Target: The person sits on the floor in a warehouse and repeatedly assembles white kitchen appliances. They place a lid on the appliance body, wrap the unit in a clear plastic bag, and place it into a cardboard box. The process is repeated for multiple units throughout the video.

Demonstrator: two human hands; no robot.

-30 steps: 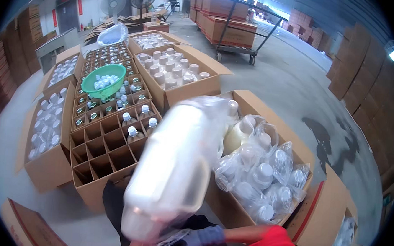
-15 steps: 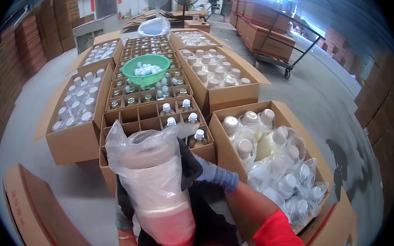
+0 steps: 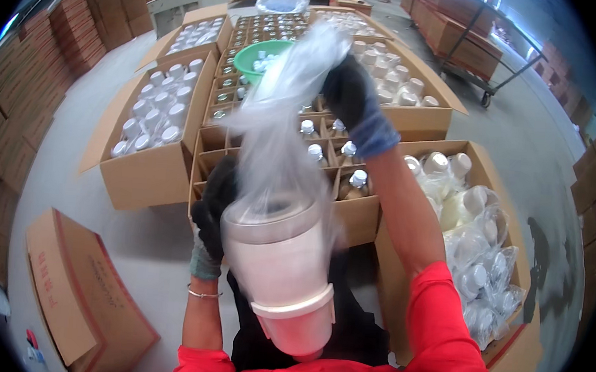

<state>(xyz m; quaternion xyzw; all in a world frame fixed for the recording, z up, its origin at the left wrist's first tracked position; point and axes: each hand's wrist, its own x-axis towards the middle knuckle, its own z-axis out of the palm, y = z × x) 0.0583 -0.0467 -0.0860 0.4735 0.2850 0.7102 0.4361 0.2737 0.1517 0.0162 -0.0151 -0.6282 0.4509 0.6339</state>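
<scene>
A large white plastic container (image 3: 283,250) with raised bands leans against my red shirt. A clear plastic bag (image 3: 273,139) rises from its upper end, stretched upward and blurred by motion. My right hand (image 3: 351,93), in a dark-palmed glove, grips the bag's gathered top. My left hand (image 3: 215,204), gloved alike, is closed against the container's left side. Just beyond stands a divided carton (image 3: 351,214) with several white-capped clear bottles (image 3: 358,180) in its cells; some cells hold nothing.
A green basin (image 3: 248,57) of white caps rests on the bottle cartons. An open carton of white cups (image 3: 153,107) stands left, another carton with bagged white containers (image 3: 475,267) right. An upright flattened carton (image 3: 90,289) is at lower left; a loaded trolley (image 3: 459,52) stands far right.
My right hand has risen from the container's side, drawing the bag's top upward. The container's white upper rim now shows more clearly. My left hand has come up along its left side.
</scene>
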